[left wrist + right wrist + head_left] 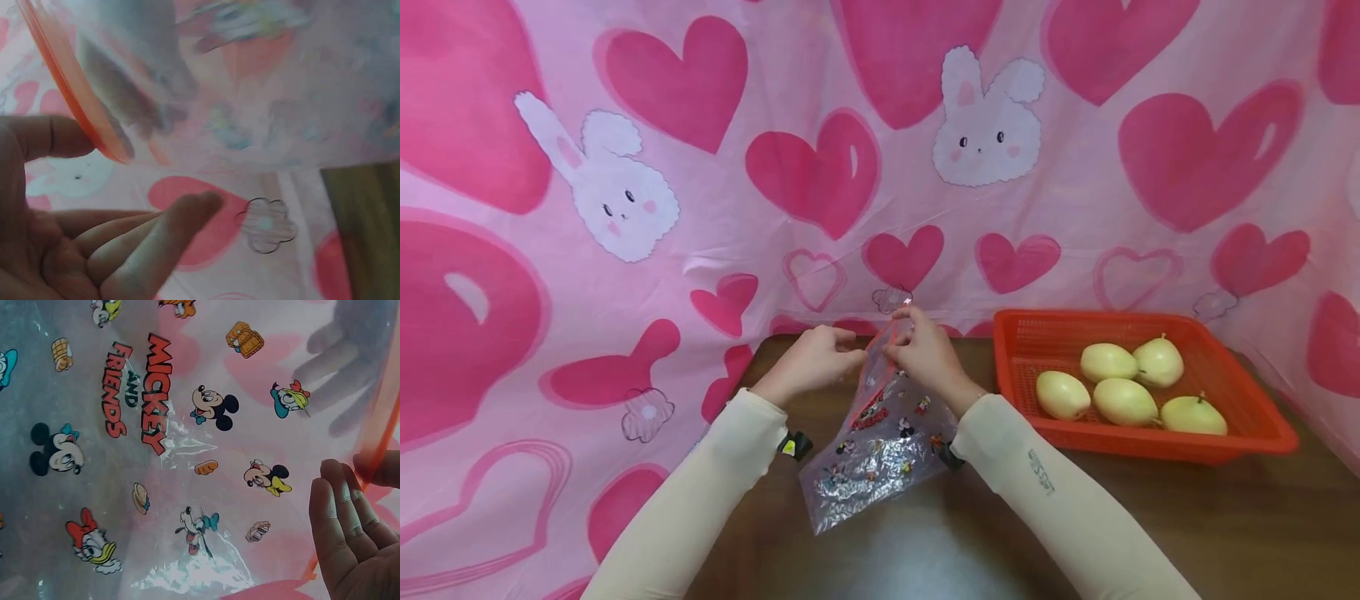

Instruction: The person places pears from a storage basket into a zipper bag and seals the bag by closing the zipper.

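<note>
A clear plastic zip bag (880, 479) printed with cartoon characters hangs between both hands, over the table. Its orange zip strip (382, 400) runs along the opening edge. The left hand (812, 362) pinches one end of that strip, its other fingers extended in the left wrist view. Higher up the strip, the right hand (928, 357) pinches it with the thumb, while several fingers reach past the edge. No contents show inside the bag. Through the film, the left wrist view shows a blurred hand shape.
To the right stands a red plastic basket (1120, 438) holding several pale yellow-green pears (1123, 402). Beneath everything lies a brown wooden table (880, 571). A pink curtain (910, 196) with hearts and rabbits closes off the back and left.
</note>
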Demonstrator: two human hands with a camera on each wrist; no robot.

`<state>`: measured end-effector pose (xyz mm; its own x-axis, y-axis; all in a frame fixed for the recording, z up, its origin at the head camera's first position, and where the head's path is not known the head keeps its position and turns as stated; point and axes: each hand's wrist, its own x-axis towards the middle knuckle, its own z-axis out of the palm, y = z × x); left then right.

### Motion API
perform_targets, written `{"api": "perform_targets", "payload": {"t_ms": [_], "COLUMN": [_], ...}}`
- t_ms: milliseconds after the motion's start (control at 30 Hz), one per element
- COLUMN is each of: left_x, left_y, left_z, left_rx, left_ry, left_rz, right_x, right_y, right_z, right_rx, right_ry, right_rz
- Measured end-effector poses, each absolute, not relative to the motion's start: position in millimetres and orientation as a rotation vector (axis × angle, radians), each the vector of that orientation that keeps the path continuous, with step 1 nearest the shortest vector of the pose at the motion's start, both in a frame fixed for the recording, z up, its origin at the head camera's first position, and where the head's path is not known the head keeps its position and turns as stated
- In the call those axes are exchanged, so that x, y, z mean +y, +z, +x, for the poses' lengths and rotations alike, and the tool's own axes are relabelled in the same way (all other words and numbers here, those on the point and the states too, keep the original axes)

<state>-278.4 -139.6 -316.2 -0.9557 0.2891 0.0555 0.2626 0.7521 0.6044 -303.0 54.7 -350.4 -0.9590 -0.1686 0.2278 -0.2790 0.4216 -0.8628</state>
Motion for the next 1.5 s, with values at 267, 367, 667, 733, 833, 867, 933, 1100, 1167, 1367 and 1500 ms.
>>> {"api": "perform_targets", "payload": {"t_ms": [267, 367, 667, 733, 833, 867, 933, 1100, 1167, 1367, 1500], "left_x": [-130.1, -134.3, -154.5, -157.9, -163.9, -166.1, -170.2, -168.8, -161.8, -134.8, -124.4], "left_y": [-297.3, -294.4, -265.5, -254.2, -239.0, -234.7, -227.5, -226.6, -232.7, -259.6, -276.6], "left_z": [-290.0, -297.4, -300.9, -298.7, -293.4, -291.3, -287.5, -280.9, -278.6, -281.7, -287.1], "left_rx": [3.019, 3.054, 3.366, 3.458, 3.604, 3.660, 3.758, 3.929, 3.925, 3.756, 3.751], "left_ry": [0.695, 0.662, 0.563, 0.576, 0.617, 0.621, 0.635, 0.597, 0.556, 0.461, 0.445], "left_rz": [0.402, 0.398, 0.367, 0.341, 0.287, 0.273, 0.257, 0.417, 0.542, 0.747, 0.818], "right_x": [52.4, 52.3, 61.8, 64.6, 68.1, 69.2, 71.7, 77.3, 78.5, 81.8, 83.7], "right_y": [-344.3, -342.1, -337.0, -335.2, -332.8, -332.4, -332.1, -334.4, -336.1, -343.0, -347.4], "right_z": [-301.8, -299.8, -294.9, -292.9, -289.5, -288.9, -287.7, -287.4, -288.1, -287.4, -286.6], "right_rx": [-2.519, -2.512, -2.456, -2.457, -2.470, -2.474, -2.478, -2.444, -2.420, -2.338, -2.213], "right_ry": [1.496, 1.445, 1.315, 1.264, 1.162, 1.128, 1.066, 0.926, 0.861, 0.663, 0.434], "right_rz": [0.500, 0.522, 0.562, 0.581, 0.612, 0.621, 0.639, 0.671, 0.695, 0.794, 0.886]}}
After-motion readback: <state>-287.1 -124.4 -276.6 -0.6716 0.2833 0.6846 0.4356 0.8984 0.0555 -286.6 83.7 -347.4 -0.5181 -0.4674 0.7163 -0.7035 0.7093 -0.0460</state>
